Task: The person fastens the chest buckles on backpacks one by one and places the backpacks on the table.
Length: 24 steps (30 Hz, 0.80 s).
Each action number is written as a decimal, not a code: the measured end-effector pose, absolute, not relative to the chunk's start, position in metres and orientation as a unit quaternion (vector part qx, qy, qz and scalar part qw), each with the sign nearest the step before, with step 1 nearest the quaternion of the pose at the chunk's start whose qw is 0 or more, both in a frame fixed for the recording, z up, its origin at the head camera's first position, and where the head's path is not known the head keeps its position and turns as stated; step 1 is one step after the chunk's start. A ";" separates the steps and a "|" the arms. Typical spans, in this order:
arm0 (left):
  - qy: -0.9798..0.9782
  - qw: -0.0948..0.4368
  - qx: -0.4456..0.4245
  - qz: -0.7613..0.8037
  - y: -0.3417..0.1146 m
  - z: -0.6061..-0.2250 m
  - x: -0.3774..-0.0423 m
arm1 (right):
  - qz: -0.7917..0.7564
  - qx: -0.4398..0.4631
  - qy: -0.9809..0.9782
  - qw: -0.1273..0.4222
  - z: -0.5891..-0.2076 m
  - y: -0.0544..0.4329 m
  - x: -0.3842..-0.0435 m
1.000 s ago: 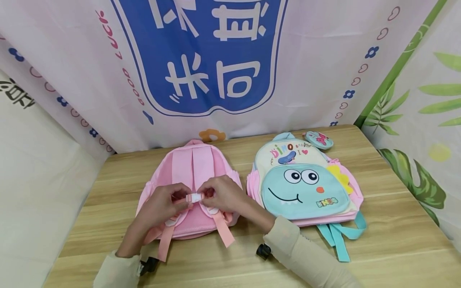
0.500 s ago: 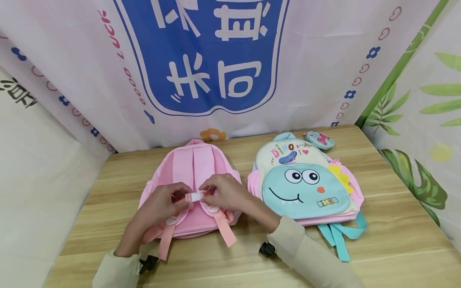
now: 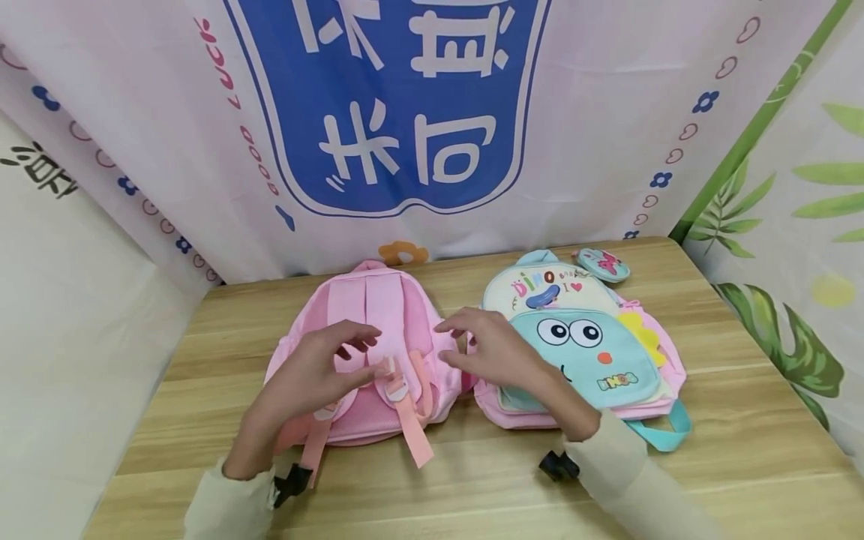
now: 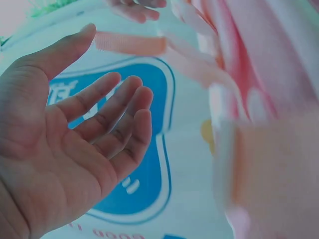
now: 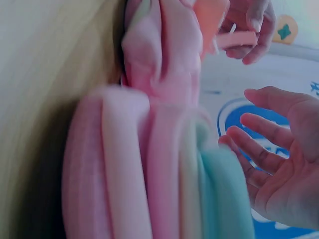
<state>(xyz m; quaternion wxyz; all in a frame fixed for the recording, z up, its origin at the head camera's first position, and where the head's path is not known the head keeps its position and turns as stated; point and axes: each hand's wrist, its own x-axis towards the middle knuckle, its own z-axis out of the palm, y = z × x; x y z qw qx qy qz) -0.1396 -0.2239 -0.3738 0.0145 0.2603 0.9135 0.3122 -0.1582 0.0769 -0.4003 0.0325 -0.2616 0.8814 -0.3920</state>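
The pink backpack (image 3: 351, 300) lies with its shoulder straps facing up. Over its left side hovers my left hand (image 3: 331, 364), fingers spread and gently bent, nothing gripped. Its thumb tip is right at the end of a peach webbing strap (image 4: 130, 44), which stands out from the backpack in the left wrist view. The white buckle piece (image 3: 389, 365) shows near that thumb in the head view. My right hand (image 3: 496, 349) is above the gap between the two bags, fingers apart and holding nothing. It overlaps part of the dinosaur backpack (image 3: 574, 352) in this view.
The dinosaur backpack lies face up on the right of the wooden table (image 3: 486, 480), with a small teal pouch (image 3: 603, 265) by its top and a teal strap (image 3: 664, 435) below. A printed curtain (image 3: 574, 150) hangs behind the table.
Both hands pinched the white buckle on the peach strap earlier. They have let go and moved apart, the right hand going right towards the dinosaur backpack.
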 end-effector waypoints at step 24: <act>0.882 0.063 0.246 0.398 -0.099 -0.373 -0.151 | -0.329 -0.123 0.936 -0.025 -0.395 0.205 -0.144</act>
